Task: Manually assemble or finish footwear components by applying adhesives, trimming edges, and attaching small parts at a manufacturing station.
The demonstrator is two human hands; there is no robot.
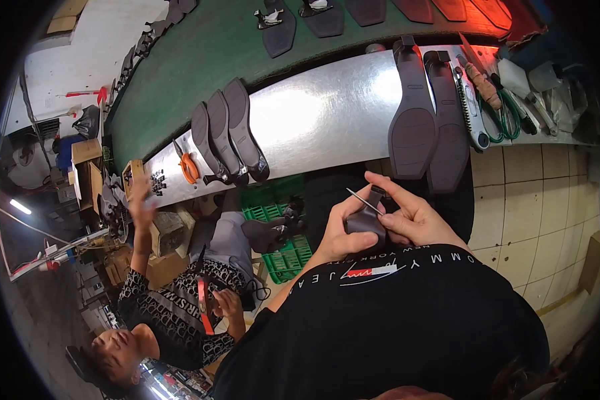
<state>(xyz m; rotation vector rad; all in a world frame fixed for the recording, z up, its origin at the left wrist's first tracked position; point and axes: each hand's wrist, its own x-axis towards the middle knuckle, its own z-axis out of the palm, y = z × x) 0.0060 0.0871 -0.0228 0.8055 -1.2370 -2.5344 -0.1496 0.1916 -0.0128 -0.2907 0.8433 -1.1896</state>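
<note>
A dark shoe part, narrow end away, near end partly hidden, is clasped before the black shirt by the left hand; a metal rod, slanting rightward toward the body, is pinched by the right hand.

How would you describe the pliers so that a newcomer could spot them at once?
Start at the long, shiny metal shelf beside the green surface. Toward its left end, three dark soles lie side by side, and the pliers are just left of them. Their bright orange handles stand out from the dark soles.
</note>
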